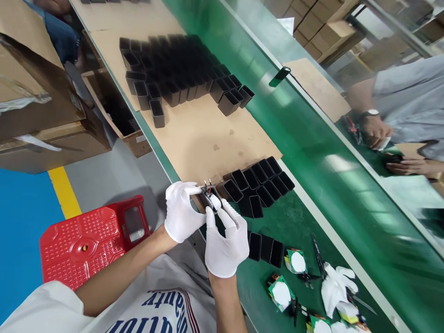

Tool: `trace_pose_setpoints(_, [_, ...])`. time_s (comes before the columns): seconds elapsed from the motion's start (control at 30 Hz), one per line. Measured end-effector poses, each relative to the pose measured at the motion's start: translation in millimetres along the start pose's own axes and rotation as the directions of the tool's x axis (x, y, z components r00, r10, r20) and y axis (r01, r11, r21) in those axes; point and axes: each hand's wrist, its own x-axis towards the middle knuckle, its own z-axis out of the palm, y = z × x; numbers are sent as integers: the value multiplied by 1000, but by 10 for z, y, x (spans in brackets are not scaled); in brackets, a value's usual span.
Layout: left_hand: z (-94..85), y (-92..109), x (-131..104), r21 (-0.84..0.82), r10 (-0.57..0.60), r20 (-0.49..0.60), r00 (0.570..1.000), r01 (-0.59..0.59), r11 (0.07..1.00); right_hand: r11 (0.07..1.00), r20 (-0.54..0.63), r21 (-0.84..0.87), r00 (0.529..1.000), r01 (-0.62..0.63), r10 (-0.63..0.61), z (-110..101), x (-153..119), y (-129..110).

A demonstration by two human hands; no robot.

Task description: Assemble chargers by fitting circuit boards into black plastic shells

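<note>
Closed on a black case, our left hand and right hand met at mid-view.
From the green bench at five o'clock, through the cardboard sheet at twelve, to open cases at two, likely clustered for easy reach, we worked down to the white-topped part in the case's mouth, its prongs upward. Our left seemingly steadied, our right guided; thumbs and fingers stood slightly apart around it, exact contacts hidden.
</note>
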Motion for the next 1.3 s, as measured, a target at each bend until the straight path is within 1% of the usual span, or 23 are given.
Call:
trace_pose_setpoints(0.13, [-7, -12, 8, 6, 8, 13, 1000, -8, 1000, 1000, 39, -24, 999, 17, -16, 11, 8, 5])
trace_pose_setpoints(0.2, [-1, -20, 6, 24, -1, 26, 1000, 0, 1000, 1000, 51, -23, 999, -18, 19, 12, 20, -5])
trace_pose_setpoints(0.27, [13, -25, -6, 44, -6, 11, 1000, 6, 999, 996, 8, -48, 997, -74, 75, 12, 29, -14])
trace_pose_setpoints(0.33, [26, -26, -25, 52, -5, -30, 1000, 7, 999, 991, -43, -78, 993, -110, 107, 11, 31, -17])
trace_pose_setpoints(0.37, [29, -25, -36, 55, -4, -49, 999, 7, 998, 990, -47, -86, 993, -109, 106, 11, 29, -15])
trace_pose_setpoints(0.43, [29, -20, -53, 69, -3, -65, 998, 7, 998, 993, -5, -90, 997, -72, 72, 10, 22, -7])
trace_pose_setpoints(0.53, [18, -11, -66, 102, -13, -48, 999, 18, 995, 995, 53, -102, 998, -9, 14, 15, 12, 7])
trace_pose_setpoints(0.6, [18, -4, -66, 107, -14, -43, 999, 19, 994, 997, 68, -73, 998, 3, 2, 19, 14, 9])
trace_pose_setpoints(0.63, [22, 0, -65, 103, -13, -51, 999, 18, 995, 998, 72, -54, 997, -14, 18, 19, 17, 6])
trace_pose_setpoints(0.7, [36, 11, -63, 87, -8, -78, 997, 15, 996, 995, 52, -26, 994, -96, 97, 16, 24, -3])
trace_pose_setpoints(0.77, [43, 21, -62, 73, -7, -98, 995, 14, 997, 979, 15, -3, 979, -204, 204, 3, 20, -9])
trace_pose_setpoints(0.83, [23, 23, -53, 72, -11, -86, 996, 17, 997, 958, 7, 71, 960, -279, 279, -23, 11, -5])
trace_pose_setpoints(0.9, [-38, 6, -19, 67, -22, -14, 1000, 23, 997, 923, 72, 208, 947, -322, 314, -66, 19, 10])
trace_pose_setpoints(0.97, [-139, -38, 48, 29, -19, 135, 991, 15, 999, 853, 218, 357, 922, -380, 319, -123, 66, 31])
trace_pose_setpoints(1.03, [-257, -108, 146, -43, 23, 313, 950, -10, 999, 766, 397, 470, 880, -438, 260, -178, 153, 51])
trace_pose_setpoints(1.1, [-365, -193, 257, -117, 84, 446, 891, -36, 993, 709, 517, 533, 841, -462, 159, -207, 252, 71])
trace_pose_setpoints(1.2, [-466, -307, 402, -186, 146, 555, 819, -49, 981, 684, 611, 561, 791, -466, 39, -172, 341, 108])
trace_pose_setpoints(1.3, [-498, -364, 488, -260, 189, 603, 775, -33, 965, 618, 685, 577, 729, -534, -9, -84, 322, 161])
